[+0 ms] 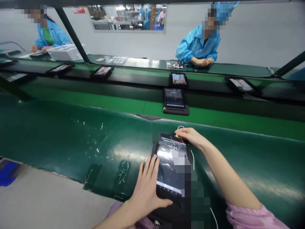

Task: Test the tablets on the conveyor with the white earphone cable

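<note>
A tablet [168,168] in a dark case lies tilted at the near edge of the green bench, its screen lit with 00:01 near the top. Along its left side rests my left hand [146,187], fingers stretched over the edge and thumb spread across the lower border. At the tablet's top edge my right hand [188,135] pinches the plug of a white cable [193,160]; a small gold-coloured bit shows under the fingertips. Whether the plug is fully seated cannot be made out. The cable loops above the fingers and runs down the right side. Blurred blocks cover part of the tablet.
Beyond the bench [105,146], another tablet [175,100] lies on a green strip. Several more ride the dark conveyor line [143,79]. Two co-workers in blue sit across, near a white box [65,52] and a tray of small parts [176,65]. Slanted posts [72,35] frame the line.
</note>
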A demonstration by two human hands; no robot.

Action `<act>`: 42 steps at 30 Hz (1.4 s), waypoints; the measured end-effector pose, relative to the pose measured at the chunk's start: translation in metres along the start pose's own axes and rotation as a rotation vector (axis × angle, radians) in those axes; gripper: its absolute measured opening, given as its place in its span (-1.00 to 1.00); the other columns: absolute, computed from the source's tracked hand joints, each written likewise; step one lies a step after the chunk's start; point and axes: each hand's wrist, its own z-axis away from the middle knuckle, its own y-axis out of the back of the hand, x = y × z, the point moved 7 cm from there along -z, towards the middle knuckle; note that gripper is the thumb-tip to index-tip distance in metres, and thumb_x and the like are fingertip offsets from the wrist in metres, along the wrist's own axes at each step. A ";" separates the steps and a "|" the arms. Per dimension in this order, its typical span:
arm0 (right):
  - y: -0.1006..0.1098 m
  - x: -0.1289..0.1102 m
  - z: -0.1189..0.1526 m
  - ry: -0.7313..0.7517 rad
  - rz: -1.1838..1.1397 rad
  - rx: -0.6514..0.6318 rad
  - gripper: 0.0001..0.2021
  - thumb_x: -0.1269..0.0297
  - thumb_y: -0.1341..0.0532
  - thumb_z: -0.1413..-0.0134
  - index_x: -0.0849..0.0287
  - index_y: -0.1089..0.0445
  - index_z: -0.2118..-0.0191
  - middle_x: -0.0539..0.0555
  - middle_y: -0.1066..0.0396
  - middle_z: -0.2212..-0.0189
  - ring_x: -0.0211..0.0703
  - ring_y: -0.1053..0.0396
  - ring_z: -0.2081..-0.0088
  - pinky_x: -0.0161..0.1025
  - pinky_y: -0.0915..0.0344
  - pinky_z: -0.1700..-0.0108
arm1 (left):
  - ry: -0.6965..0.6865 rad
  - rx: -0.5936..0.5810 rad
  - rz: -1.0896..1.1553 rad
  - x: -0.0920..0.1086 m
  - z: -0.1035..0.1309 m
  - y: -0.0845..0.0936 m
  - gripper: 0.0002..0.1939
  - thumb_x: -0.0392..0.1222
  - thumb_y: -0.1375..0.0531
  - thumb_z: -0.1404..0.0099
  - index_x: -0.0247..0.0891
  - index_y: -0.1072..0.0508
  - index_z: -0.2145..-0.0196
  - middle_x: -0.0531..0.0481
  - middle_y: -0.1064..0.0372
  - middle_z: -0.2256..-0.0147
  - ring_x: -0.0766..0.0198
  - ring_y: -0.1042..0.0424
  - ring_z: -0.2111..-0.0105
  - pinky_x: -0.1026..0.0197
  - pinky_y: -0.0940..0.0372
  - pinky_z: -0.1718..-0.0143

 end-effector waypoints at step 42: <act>-0.001 0.025 -0.001 0.049 -0.147 0.107 -0.54 -0.09 -0.48 0.29 0.22 -0.55 0.37 0.17 -0.55 0.24 -0.05 -0.46 0.24 -0.15 -0.37 0.13 | -0.030 -0.066 -0.076 0.000 0.003 -0.003 0.49 0.34 -0.38 -0.04 -0.18 0.74 -0.35 -0.44 0.38 -0.42 -0.37 0.27 -0.39 -0.49 0.06 -0.28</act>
